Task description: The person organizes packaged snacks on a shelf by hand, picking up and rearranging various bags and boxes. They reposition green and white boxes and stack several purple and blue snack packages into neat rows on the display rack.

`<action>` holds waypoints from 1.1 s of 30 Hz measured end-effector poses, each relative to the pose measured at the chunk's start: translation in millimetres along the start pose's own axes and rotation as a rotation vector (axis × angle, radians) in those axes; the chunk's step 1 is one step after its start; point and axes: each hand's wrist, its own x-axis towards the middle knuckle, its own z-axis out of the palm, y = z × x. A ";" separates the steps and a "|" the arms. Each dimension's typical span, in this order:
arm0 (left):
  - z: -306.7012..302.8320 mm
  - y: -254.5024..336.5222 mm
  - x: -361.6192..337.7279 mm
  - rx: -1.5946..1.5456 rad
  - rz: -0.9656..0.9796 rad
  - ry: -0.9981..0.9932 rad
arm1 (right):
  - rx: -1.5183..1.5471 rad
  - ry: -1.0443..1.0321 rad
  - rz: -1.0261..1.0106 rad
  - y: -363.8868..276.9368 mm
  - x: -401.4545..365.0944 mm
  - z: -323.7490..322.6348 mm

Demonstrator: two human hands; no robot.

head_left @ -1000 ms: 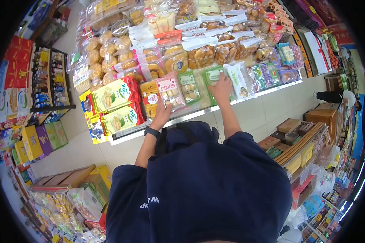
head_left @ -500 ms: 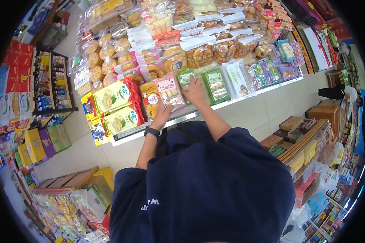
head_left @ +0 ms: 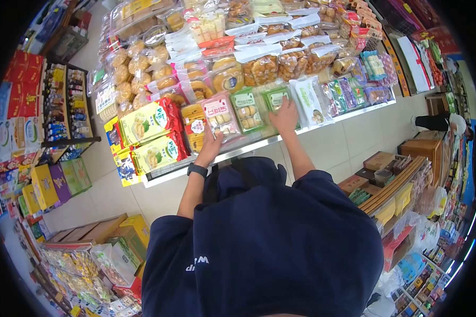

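Observation:
My left hand (head_left: 210,148) is at the lower left corner of a pink pack of round pastries (head_left: 223,117), its thumb and fingers closed at that edge. Just left of it stands a yellow pack with a red label (head_left: 195,127). My right hand (head_left: 284,117) lies over the lower part of a green pastry pack (head_left: 276,96), fingers bent onto its front and thumb at its left side. Between the hands rests another green pack (head_left: 247,110), its round pieces showing through a window. A white-and-green pack (head_left: 309,102) adjoins the right-hand one.
Yellow-and-red snack bags (head_left: 156,137) lie at the display's left front corner. Bagged breads (head_left: 260,68) and round cakes (head_left: 137,63) fill the rows behind. The display's white front rim (head_left: 238,154) runs before me. Shelves and boxes (head_left: 381,161) line both sides; another person (head_left: 433,121) is far right.
My right hand has moved right, from the first green pack to the second. The first green pack is now fully visible. My left hand stays at the pink pack.

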 end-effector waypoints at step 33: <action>3.4 5.4 4.5 0.066 -0.067 0.014 | 0.277 -0.019 -0.144 -64.3 -34.7 31.0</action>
